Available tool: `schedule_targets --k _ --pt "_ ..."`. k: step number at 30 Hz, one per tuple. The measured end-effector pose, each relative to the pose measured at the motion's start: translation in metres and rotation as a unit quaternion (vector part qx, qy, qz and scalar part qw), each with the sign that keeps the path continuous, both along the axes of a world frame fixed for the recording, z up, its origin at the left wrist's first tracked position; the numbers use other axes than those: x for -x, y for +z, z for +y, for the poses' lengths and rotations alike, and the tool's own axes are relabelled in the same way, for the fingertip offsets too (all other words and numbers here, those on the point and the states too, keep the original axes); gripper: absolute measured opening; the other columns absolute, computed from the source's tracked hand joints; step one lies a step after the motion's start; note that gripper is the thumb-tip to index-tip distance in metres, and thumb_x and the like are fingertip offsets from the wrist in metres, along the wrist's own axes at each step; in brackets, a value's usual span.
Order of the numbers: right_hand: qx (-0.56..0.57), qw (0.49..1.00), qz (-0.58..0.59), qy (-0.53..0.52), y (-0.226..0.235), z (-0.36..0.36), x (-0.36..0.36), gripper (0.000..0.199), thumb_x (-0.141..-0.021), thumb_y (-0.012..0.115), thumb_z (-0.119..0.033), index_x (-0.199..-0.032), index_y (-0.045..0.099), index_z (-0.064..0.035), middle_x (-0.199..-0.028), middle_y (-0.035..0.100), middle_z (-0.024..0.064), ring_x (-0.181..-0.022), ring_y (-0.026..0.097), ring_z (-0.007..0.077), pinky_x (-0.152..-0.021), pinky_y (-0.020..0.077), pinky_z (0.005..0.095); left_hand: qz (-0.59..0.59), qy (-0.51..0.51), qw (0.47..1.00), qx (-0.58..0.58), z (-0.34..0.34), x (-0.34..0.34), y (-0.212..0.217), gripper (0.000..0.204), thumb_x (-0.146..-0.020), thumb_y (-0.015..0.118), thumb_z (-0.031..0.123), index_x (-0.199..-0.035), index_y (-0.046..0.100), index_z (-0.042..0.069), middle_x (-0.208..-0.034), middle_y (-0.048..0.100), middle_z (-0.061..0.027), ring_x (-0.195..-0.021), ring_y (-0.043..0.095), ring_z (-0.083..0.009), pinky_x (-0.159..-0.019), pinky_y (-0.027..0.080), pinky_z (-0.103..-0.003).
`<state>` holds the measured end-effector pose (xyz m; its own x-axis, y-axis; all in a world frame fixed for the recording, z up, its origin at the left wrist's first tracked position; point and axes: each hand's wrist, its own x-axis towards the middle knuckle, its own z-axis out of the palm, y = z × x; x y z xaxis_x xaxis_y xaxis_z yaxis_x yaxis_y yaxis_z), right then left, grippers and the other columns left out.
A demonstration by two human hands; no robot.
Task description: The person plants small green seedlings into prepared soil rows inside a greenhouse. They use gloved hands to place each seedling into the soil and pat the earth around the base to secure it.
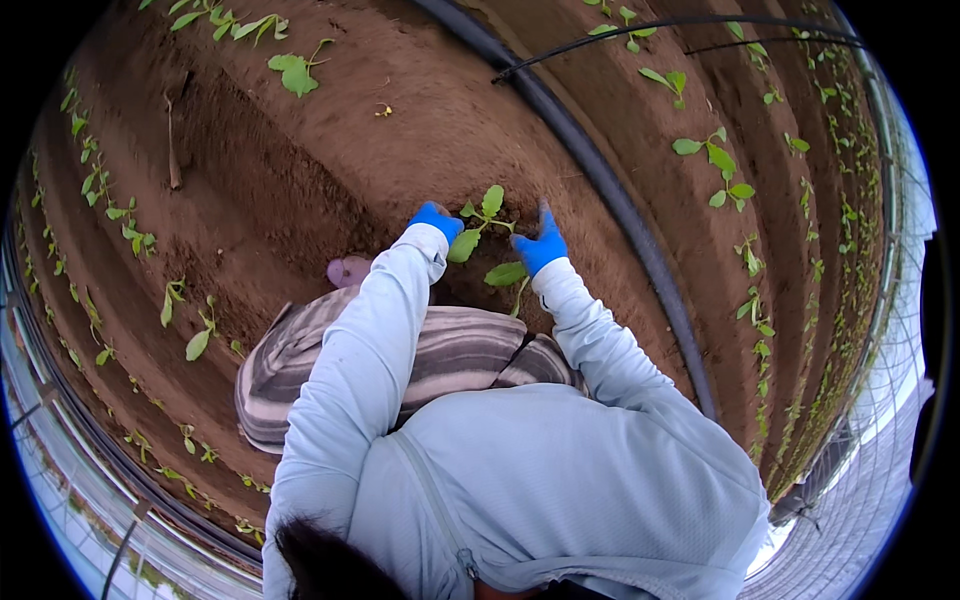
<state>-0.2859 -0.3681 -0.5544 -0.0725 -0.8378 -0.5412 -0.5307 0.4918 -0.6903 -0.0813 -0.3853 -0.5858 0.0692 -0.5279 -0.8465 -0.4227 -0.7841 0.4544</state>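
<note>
A young leafy seedling (490,208) stands in the brown soil between my two blue-gloved hands. My left hand (436,218) is at its left side, low against the soil, with the fingers partly hidden and nothing seen in them. On the other side my right hand (541,245) is open, index finger stretched forward and thumb apart, pointing at the stem. Dark smudges cover the fingertips of the gloves. Closer to my body, another seedling (507,274) grows between my forearms.
A thick black hose (640,235) curves along the bed to my right, with a thin black tube (640,28) branching off. Planted rows with seedlings (720,160) run on both sides. A dry stick (172,145) lies in the furrow at left. My striped trouser leg (330,350) is bent beside the bed.
</note>
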Motion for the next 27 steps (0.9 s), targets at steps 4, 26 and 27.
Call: schedule_targets --k 4,26,27 --pt "0.015 0.992 0.058 0.115 -0.001 -0.020 0.003 0.087 -0.066 0.073 -0.013 -0.141 0.030 -0.0066 -0.133 0.043 0.0229 -0.122 0.044 0.0357 -0.103 0.0359 0.0376 -0.019 -0.012 1.000 0.017 0.000 0.010 0.004 0.043 -0.071 0.069 0.012 -0.111 0.056 0.001 -0.100 0.064 -0.0162 -0.091 0.062 -0.0261 -0.080 0.049 -0.035" --pt "0.106 0.971 0.132 0.167 0.010 -0.007 -0.032 0.084 -0.065 0.077 -0.015 -0.138 0.035 -0.0103 -0.132 0.041 0.0205 -0.121 0.044 0.0353 -0.100 0.0395 0.0380 0.106 0.051 0.992 0.039 -0.005 0.024 0.002 0.048 -0.076 0.055 -0.007 -0.124 0.049 0.000 -0.115 0.058 -0.0189 -0.104 0.059 -0.0272 -0.088 0.048 -0.033" --pt "0.106 0.971 0.134 0.169 0.008 -0.007 -0.031 0.084 -0.066 0.077 -0.015 -0.138 0.035 -0.0100 -0.133 0.041 0.0205 -0.121 0.044 0.0351 -0.100 0.0394 0.0380 0.124 0.059 0.990 0.031 -0.005 0.025 0.000 0.049 -0.077 0.055 -0.007 -0.124 0.049 0.000 -0.115 0.058 -0.0191 -0.104 0.059 -0.0276 -0.088 0.048 -0.034"
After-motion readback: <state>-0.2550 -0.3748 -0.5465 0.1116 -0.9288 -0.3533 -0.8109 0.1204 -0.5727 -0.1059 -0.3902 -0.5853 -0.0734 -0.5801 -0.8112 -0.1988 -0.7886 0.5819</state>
